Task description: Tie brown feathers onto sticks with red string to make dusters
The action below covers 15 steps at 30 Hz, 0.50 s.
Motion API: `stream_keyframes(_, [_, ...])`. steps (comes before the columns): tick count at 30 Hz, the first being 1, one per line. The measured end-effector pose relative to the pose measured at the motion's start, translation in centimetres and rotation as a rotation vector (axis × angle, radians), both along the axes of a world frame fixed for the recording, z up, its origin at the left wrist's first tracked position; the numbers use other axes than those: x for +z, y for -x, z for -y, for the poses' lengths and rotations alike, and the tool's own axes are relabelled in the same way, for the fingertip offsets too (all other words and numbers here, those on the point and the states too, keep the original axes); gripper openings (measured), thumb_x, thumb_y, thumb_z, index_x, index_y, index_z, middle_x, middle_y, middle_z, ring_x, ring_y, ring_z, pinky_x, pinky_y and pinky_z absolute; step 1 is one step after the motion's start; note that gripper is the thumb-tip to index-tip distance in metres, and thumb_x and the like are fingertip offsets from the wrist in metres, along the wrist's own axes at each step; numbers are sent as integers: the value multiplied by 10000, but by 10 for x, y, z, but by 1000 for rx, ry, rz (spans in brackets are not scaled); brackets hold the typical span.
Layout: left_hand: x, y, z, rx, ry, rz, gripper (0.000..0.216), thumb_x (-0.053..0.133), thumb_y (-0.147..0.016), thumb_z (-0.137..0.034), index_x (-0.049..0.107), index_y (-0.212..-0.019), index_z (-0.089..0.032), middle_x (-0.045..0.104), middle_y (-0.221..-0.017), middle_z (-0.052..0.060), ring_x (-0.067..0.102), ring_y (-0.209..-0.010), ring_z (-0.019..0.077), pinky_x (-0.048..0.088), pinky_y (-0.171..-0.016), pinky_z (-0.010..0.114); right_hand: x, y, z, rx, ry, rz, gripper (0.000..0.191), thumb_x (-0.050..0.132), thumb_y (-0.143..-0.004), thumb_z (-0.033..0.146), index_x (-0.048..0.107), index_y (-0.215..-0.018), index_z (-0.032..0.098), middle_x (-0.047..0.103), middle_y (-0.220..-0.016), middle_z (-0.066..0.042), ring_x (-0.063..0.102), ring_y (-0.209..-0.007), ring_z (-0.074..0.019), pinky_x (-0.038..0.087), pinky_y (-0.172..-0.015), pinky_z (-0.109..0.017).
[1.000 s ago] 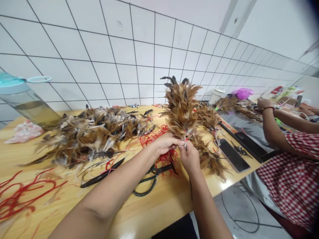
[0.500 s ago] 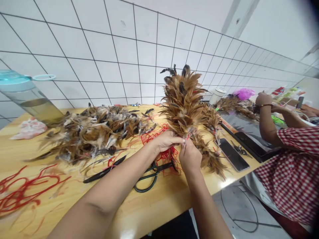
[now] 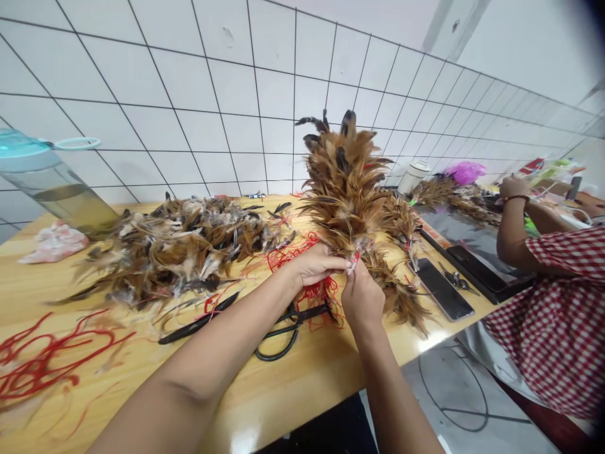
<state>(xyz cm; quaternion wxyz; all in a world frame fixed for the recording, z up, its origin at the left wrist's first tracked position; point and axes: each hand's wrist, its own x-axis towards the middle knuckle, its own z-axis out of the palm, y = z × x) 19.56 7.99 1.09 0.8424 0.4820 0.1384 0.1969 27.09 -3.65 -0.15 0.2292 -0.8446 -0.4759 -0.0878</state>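
A bushy brown feather bundle (image 3: 345,183) with a few dark feathers at its tip stands upright above my hands. My left hand (image 3: 317,265) is closed around its lower end, thumb and fingers pressed together. Against it, my right hand (image 3: 363,293) pinches the bound base of the same bundle, where a bit of red string shows. Beneath the wrists lie a tangle of red string (image 3: 295,252) and scissors with dark handles (image 3: 278,343). Smaller feather bunches (image 3: 401,302) rest just right of my right hand.
Left lies a pile of loose feathers (image 3: 189,246), beside a water bottle (image 3: 70,195), crumpled tissue (image 3: 54,241) and red strings (image 3: 42,359). A black pointed tool (image 3: 198,321) is near my left forearm. Right are a phone (image 3: 444,290), keys (image 3: 458,280) and a co-worker in a checked shirt (image 3: 558,315).
The view has shifted slightly. Both hands keep their grip at the bundle's base, and a little more red string shows by my right thumb.
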Motion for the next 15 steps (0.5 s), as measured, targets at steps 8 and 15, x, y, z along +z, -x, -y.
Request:
stream_keyframes(8, [7, -2, 8, 23, -41, 25, 290, 831, -545, -228, 647, -717, -84, 629, -664, 14, 548, -607, 82, 396, -630, 233, -3, 8, -3, -120, -73, 48, 368, 315, -953, 275, 620, -1102, 131, 642, -694, -98, 527, -543, -166, 254, -518, -267])
stream_keyframes(15, [15, -1, 10, 46, -138, 39, 215, 776, -618, -236, 633, -664, -82, 636, -651, 19, 567, -629, 89, 419, -664, 240, 16, 4, 2, 32, -90, -93, 329, 401, -924, 312, 638, -1086, 152, 681, -826, -113, 576, -643, -186, 319, -575, -264])
